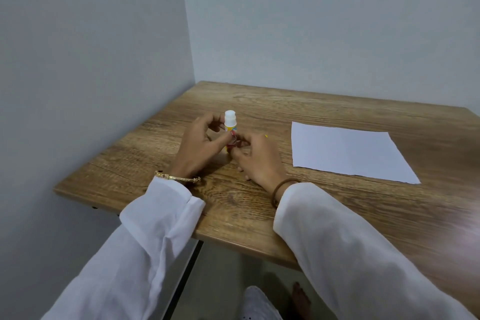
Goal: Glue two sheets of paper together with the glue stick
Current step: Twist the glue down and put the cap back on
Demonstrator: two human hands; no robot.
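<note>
While both forearms lie across the near edge of the wooden table (337, 109), the two hands meet around a glue stick (230, 122) that stands upright near the table's middle-left. The left hand (198, 145) arches over from the left, wrist on the wood, thumb and fingers curled round the yellow barrel just under the white cap. The right hand (255, 157) rests lower — its fingertips pinch the red base of the stick, the other fingers tucked down against the tabletop. A gold bangle (178, 177) circles the left wrist, a brown band (281, 189) the right; both sleeves are white. A white sheet of paper (348, 152) lies flat to the right, well apart from the hands.
</note>
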